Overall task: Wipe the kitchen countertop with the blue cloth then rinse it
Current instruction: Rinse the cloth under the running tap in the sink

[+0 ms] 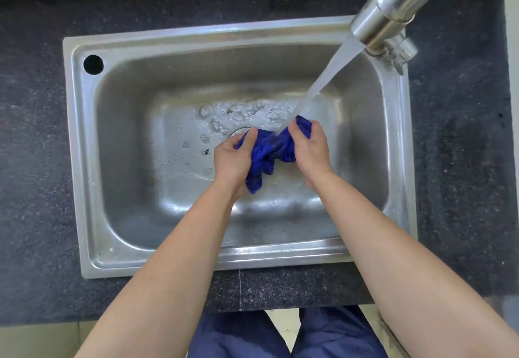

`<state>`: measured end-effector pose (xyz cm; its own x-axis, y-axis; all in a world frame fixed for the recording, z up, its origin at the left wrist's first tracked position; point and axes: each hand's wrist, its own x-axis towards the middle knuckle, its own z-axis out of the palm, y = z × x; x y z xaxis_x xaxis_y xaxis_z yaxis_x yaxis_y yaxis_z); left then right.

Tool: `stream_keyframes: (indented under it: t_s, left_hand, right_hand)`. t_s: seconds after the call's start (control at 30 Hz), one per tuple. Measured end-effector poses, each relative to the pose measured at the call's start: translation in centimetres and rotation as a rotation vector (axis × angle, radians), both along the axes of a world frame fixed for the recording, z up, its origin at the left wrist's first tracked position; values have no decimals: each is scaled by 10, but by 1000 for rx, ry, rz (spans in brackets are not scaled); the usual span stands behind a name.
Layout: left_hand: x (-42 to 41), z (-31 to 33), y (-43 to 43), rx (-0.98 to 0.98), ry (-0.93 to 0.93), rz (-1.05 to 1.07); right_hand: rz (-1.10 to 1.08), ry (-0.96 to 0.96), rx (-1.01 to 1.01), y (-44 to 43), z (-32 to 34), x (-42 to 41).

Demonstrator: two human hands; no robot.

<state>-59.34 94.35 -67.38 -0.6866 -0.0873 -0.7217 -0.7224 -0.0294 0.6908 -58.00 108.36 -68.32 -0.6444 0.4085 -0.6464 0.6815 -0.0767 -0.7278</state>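
From the head camera, looking straight down, a steel sink [75, 138] sits set into a dark speckled desk [33, 133]. Both bare forearms reach in over the near rim. The blue cloth [271, 151] is bunched up above the middle of the basin, held between the two hands. The left hand [231, 158] has its fingers curled round the left end of the cloth, with the thumb lying over the top, and a fold of cloth hangs below its palm. The right hand [310, 148] grips the right end, thumb on top, with a tuft of cloth showing beyond its knuckles. A steel faucet [393, 6] comes in from the upper right, and its stream of water [323, 82] falls slantwise onto the cloth between the thumbs. The basin floor is wet and bubbly around the drain [238, 131], which is partly hidden by the left hand. A round hole [93, 64] marks the sink's far left corner. Blue trousers [238, 335] show below the desk edge.
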Motion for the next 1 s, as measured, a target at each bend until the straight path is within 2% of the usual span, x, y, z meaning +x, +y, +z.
stream_keyframes:
  t_s: [0.07,0.13,0.23,0.3,0.4,0.53,0.63,0.77,0.83,0.9,0.97,1.0]
  left_hand:
    - [2,-5,-5,-140,53,-97]
    - [4,-10,-7,-182,-1,-143]
    - [6,-22,-9,-263,-78,-232]
    - [9,-26,-3,-202,-150,-196]
    - [15,-18,11,20,-208,-66]
    - [16,-29,-1,60,-227,79]
    - [15,-18,-2,88,-192,-53]
    - [13,-3,-2,130,-155,-118]
    - [10,-6,-10,2,-77,-190]
    - [10,-16,-23,-315,69,-376]
    - [14,-22,-34,-553,161,-563]
    - [17,-24,-37,-589,167,-622]
  right_hand:
    - [220,-42,302,11,-5,2]
    - [435,-108,465,17,-11,7]
    - [769,-175,475,17,-20,15]
    - [910,-111,404,13,-24,17]
    - [954,-35,269,5,-23,18]
    - [858,-26,202,-2,-14,25]
    - [705,-48,142,-9,-11,27]
    - [693,-21,325,-6,-4,8]
    - [732,-39,511,5,-2,1]
    - [770,-93,687,19,-3,1]
    - [881,-138,740,27,-5,7]
    - [951,-148,728,28,-7,10]
